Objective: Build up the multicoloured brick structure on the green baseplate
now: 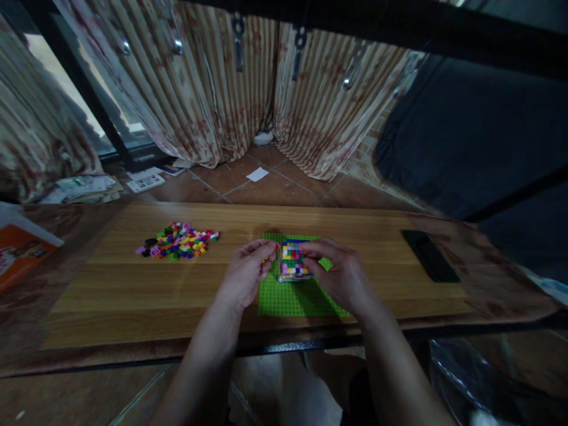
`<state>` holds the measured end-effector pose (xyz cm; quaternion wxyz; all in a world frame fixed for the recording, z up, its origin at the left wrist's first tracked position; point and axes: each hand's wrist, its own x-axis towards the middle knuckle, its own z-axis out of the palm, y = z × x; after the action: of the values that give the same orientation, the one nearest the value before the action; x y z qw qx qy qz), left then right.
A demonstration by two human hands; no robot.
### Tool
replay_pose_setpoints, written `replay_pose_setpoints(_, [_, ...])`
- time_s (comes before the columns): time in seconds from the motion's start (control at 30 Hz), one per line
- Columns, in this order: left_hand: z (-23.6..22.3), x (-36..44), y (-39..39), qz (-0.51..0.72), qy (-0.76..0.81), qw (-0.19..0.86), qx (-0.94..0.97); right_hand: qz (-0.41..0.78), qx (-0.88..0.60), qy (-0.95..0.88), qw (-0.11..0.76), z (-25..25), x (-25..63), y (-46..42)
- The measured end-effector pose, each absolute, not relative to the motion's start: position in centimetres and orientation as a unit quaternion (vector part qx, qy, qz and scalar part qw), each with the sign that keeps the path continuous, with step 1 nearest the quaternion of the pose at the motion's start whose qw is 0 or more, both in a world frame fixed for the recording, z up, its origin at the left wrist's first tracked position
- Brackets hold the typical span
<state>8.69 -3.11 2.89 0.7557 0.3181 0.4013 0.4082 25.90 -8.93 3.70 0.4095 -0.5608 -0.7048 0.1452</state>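
My left hand (245, 272) is closed at the left edge of a small block of building bricks (291, 260), its fingertips pinching a small red brick (277, 247). A bit of yellow shows among its curled fingers. Many colours make up the block's top, which sits on a green studded baseplate (284, 300). My right hand (339, 269) reaches over the block from the right, thumb and forefinger bent together at its top. Whatever lies between those fingertips is too small to make out, and the hand hides the block's right side.
To the left, a loose pile of coloured bricks (181, 241) lies on the wooden tabletop (146, 307). A black phone (429, 255) rests at the right end. At the far left stands an orange and white box (24, 248). Striped curtains (213, 89) hang beyond the table.
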Motion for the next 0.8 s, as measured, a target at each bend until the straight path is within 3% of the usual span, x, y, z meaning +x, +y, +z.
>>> replay_pose_setpoints(0.23, [2.9,8.7,-3.1,0.405,0.404,0.754,0.322,0.157,-0.588,-0.633,0.478,2.9,26.9,-8.5])
replay_pose_setpoints(0.57, [2.9,8.7,-3.1,0.405,0.408,0.753,0.320,0.285,-0.607,-0.553,0.494,0.8,26.8,-7.7])
replay_pose_setpoints(0.8, [2.9,8.8,-3.1,0.406,0.405,0.753,0.323,0.284,-0.613,-0.536,0.506,0.7,26.7,-7.6])
